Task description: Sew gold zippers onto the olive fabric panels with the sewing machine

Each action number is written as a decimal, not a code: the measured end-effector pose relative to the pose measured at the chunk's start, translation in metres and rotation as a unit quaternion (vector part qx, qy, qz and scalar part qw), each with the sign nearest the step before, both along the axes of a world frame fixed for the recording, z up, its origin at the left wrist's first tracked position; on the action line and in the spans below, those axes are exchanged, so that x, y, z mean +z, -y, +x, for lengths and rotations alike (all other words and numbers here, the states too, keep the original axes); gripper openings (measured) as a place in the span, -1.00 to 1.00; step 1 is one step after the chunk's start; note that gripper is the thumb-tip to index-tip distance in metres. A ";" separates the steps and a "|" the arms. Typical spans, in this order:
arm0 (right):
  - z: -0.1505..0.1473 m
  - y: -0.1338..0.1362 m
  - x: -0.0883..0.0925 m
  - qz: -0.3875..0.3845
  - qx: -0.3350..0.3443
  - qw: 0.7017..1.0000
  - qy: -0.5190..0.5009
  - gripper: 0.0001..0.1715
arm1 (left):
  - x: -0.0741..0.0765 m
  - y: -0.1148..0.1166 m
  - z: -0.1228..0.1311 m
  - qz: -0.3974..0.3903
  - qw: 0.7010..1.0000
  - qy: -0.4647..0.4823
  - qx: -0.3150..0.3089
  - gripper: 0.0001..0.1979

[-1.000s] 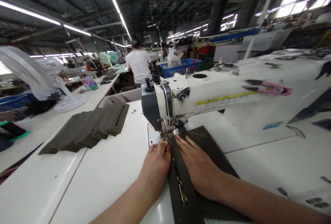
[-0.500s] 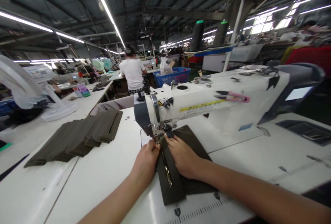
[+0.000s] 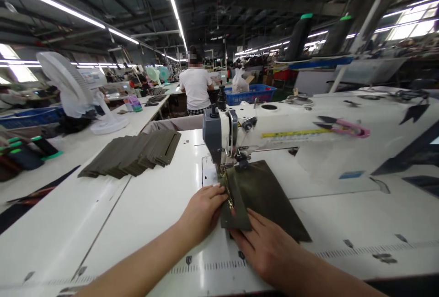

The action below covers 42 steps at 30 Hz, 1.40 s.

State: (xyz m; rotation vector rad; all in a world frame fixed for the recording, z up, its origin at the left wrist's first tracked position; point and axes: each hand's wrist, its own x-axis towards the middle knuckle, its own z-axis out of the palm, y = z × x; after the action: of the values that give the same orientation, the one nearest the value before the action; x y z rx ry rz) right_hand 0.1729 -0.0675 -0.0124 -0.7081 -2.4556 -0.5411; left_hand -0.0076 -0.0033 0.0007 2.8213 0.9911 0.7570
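Observation:
A dark olive fabric panel (image 3: 270, 201) lies beneath the head of a white sewing machine (image 3: 236, 125). Along its left side runs a narrower strip (image 3: 242, 219) of the same material with a gold-coloured zipper (image 3: 230, 198) in it. My left hand (image 3: 204, 208) is closed at the strip's left edge, fingertips beside the zipper, thumb hidden. At the strip's near end, my right hand (image 3: 267, 246) grips the corner, with some fingers under it and others along its right side. The strip's far end sits at the presser foot (image 3: 222, 168).
Left of the machine, a fanned stack of olive pieces (image 3: 133, 153) lies on the white table. Pink-handled thread snips (image 3: 346, 127) rest on the machine arm. Further off are a white fan (image 3: 106, 121), thread cones (image 3: 25, 156), a blue crate (image 3: 254, 95) and a person in white (image 3: 196, 87).
My right hand has moved from beside the presser foot back to the strip's near end. The left hand has slid nearer along the edge, and the fabric sits further under the machine. The view has turned left.

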 end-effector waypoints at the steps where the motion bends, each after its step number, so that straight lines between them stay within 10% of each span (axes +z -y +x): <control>1: -0.001 -0.001 0.001 0.000 -0.006 1.000 0.009 -0.75 | 0.000 0.000 0.001 -0.003 1.000 0.001 0.003 -0.76; 24: -0.006 0.003 -0.007 -0.009 -0.016 0.999 -0.037 -0.69 | -0.007 0.011 0.006 0.085 0.995 -0.042 -0.006 -0.78; 42: -0.007 -0.030 -0.011 -0.014 -0.012 0.994 -0.108 -0.65 | -0.007 -0.023 0.007 0.135 0.989 -0.053 -0.036 -0.75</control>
State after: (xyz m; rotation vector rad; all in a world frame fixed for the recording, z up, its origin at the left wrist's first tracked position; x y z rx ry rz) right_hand 0.1663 -0.0374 -0.0231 -0.7654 -2.2605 -0.4162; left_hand -0.0005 0.0193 -0.0060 3.1397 0.8534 0.7949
